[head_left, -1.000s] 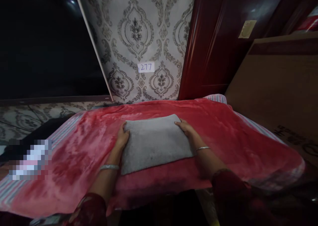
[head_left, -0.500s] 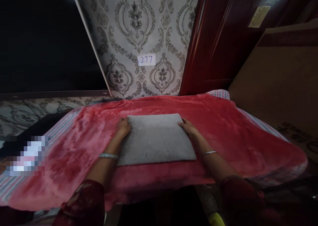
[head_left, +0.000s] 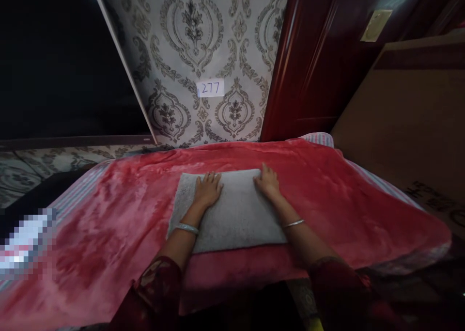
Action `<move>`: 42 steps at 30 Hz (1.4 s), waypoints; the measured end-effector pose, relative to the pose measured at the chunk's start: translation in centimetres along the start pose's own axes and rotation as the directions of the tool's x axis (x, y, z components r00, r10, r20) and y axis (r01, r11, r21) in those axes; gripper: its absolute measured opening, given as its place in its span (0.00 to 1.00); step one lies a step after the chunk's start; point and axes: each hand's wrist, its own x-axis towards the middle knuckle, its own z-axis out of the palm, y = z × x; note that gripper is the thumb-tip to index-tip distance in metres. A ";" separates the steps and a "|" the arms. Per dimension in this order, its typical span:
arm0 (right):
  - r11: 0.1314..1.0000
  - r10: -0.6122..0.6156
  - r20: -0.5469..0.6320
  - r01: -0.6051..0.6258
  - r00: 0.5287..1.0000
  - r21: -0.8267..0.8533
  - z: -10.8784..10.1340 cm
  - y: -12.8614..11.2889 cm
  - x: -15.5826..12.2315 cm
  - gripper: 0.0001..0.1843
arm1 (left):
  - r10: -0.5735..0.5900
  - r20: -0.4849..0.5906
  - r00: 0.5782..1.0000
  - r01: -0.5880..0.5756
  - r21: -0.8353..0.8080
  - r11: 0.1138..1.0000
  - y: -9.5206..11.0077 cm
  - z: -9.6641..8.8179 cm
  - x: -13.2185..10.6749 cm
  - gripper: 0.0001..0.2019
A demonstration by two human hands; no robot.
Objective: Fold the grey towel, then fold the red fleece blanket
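Observation:
A folded grey towel (head_left: 236, 219) lies flat on a red plush blanket (head_left: 119, 214) that covers the surface in front of me. My left hand (head_left: 208, 189) rests palm down on the towel's far left part, fingers stretched out. My right hand (head_left: 267, 181) lies flat on the towel's far right corner, fingers spread. Both wrists wear a silver bangle, and both arms have dark red patterned sleeves. Neither hand holds anything.
A patterned grey wall with a small white label reading 277 (head_left: 210, 88) stands behind the blanket. A dark red wooden door (head_left: 319, 64) is at the right, with a brown board (head_left: 403, 122) beside it. A striped cloth (head_left: 69, 200) shows under the blanket's edges.
Both hands left the towel's side edges and moved onto its top, now lying flat near its far edge. The towel has shifted slightly.

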 end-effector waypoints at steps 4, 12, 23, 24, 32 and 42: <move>0.882 -0.333 0.132 0.358 0.934 -0.306 1.8 -4.1 -2.2 0.32 | -0.003 0.013 1.000 0.003 0.033 0.999 -0.2 0.9 -0.3 0.28; 0.825 -0.340 0.301 0.436 0.891 -0.359 4.4 -4.0 -4.9 0.30 | 0.010 0.074 0.997 -0.011 0.019 1.000 -0.5 0.3 0.1 0.29; 0.821 -0.278 0.358 0.414 0.891 -0.393 4.3 -4.2 -4.6 0.32 | -0.137 0.084 0.987 0.132 0.060 0.989 -6.9 -0.5 0.6 0.31; 0.823 -0.276 0.364 0.415 0.890 -0.389 4.2 -4.2 -4.5 0.32 | -0.132 0.078 0.988 0.127 0.063 0.990 -6.9 -0.4 0.6 0.31; 0.809 -0.147 0.306 0.293 0.941 -0.510 1.3 -1.0 -3.1 0.35 | -0.081 0.050 0.995 0.078 0.056 0.995 -6.9 0.1 0.3 0.36; 0.823 -0.108 0.271 0.239 0.957 -0.515 1.7 -0.2 -3.1 0.35 | 0.049 0.084 0.995 -0.049 -0.003 0.999 -7.1 0.6 0.5 0.34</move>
